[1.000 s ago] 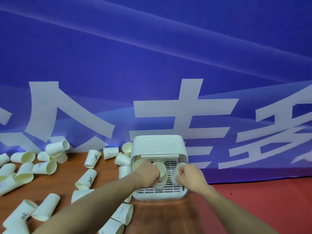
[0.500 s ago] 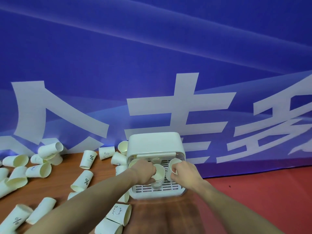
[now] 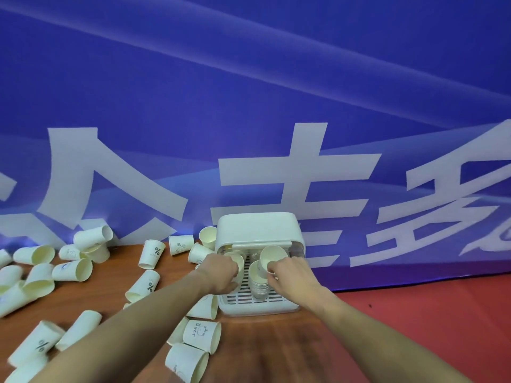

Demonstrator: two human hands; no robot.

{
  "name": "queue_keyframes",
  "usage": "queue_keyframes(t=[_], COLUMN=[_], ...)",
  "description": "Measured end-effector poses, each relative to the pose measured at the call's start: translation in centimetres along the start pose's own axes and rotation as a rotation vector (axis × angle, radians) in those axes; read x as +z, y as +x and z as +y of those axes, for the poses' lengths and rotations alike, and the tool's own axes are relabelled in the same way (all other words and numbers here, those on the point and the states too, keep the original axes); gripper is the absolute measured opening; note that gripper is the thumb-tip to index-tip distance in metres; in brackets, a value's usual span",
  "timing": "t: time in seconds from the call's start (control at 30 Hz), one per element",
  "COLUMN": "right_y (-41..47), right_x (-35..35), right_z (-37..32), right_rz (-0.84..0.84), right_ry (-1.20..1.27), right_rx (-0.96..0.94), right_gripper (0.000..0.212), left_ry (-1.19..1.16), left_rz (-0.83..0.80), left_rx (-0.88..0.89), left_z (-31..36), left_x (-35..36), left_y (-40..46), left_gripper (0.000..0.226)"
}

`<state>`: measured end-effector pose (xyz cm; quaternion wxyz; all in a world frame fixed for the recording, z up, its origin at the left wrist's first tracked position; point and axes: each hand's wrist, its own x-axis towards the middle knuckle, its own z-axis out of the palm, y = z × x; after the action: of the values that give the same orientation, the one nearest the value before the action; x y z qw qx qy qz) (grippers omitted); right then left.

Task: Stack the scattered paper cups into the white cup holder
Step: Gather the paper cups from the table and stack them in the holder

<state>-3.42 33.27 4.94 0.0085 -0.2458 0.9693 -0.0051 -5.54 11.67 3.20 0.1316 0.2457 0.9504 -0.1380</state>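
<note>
Stacking paper cups: the right hand [image 3: 293,275] grips a paper cup [image 3: 272,261] just over the nested stack [image 3: 258,283] standing on the slotted tray of the white cup holder [image 3: 258,233].
Beside it the left hand [image 3: 218,272] curls round another cup [image 3: 237,265] at the holder's left front. Loose cups lie tipped across the wooden tabletop [image 3: 265,352] to the left; several carry a "%" mark [image 3: 158,250], and one near the front shows a small drawn face with lettering too small to read [image 3: 200,331]. Behind hangs a blue banner [image 3: 249,92] with large white characters.
</note>
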Motion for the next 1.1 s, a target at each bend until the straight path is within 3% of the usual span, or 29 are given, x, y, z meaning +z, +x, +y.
queue_keyframes(t=[0.5, 0.8, 0.97, 1.1], right_y=[3.1, 4.2, 4.0, 3.2], right_x=[3.1, 5.5, 5.4, 5.8], right_z=[-1.8, -1.1, -0.1, 1.3], right_rz=[-0.263, -0.352, -0.265, -0.186], right_ry=[-0.212, -0.122, 0.060, 0.307], right_rx=[-0.045, -0.026, 0.043, 0.248], right_gripper=[0.019, 0.020, 0.031, 0.028], left_ry=[-0.088, -0.174, -0.462, -1.008], left_rz=[0.004, -0.021, -0.017, 0.024], left_rx=[-0.054, -0.075, -0.173, -0.446], left_z=[-3.3, -3.6, -2.3, 0.2], left_x=[2.6, 3.6, 4.1, 4.2], left_y=[-2.0, -1.2, -0.6, 0.2], left_gripper=[0.042, 0.045, 0.043, 0.029])
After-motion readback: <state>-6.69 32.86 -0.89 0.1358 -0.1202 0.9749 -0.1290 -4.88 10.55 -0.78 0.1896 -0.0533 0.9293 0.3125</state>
